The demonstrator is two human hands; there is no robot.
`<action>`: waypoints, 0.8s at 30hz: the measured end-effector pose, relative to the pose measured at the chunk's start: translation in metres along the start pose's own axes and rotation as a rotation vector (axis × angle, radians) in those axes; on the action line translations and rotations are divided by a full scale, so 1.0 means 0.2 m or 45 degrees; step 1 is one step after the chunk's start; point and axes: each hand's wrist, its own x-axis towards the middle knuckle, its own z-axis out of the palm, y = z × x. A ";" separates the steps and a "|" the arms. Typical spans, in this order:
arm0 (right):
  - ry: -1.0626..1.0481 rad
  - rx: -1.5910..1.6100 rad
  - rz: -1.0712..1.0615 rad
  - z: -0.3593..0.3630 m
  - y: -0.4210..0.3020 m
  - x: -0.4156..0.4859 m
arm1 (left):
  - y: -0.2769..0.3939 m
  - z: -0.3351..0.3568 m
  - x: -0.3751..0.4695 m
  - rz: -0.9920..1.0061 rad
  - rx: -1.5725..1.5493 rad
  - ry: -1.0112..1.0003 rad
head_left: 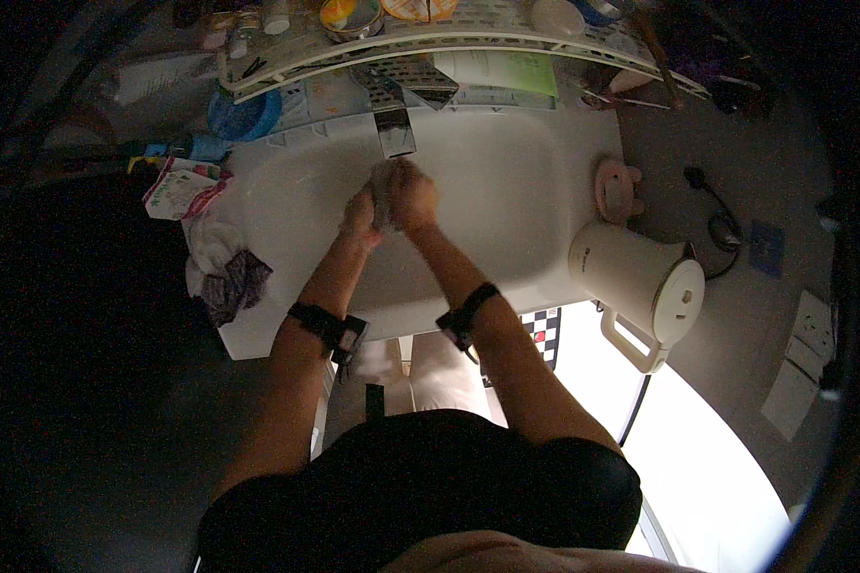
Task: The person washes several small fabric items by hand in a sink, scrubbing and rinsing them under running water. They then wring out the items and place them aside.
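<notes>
Over the basin of a white sink, my left hand and my right hand are close together just below a metal faucet. Something pale and blurred, perhaps a cloth or running water, shows between them; I cannot tell which. My right hand's fingers look curled, and blur hides whether either hand grips anything. Both forearms wear black straps with small devices.
A cream electric kettle stands at the sink's right edge beside a pink holder. Crumpled cloths and a printed packet lie at left. A white rack and a blue round container are behind.
</notes>
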 end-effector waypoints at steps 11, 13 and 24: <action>0.063 -0.185 0.223 -0.21 0.45 0.13 | 0.18 -0.08 -0.13 0.595 0.525 0.622; 0.277 -0.486 0.036 -0.17 0.50 0.10 | 0.13 -0.04 -0.09 0.841 1.247 0.598; -0.250 -0.826 -0.303 0.01 0.62 0.06 | 0.03 0.17 0.05 0.986 1.809 0.153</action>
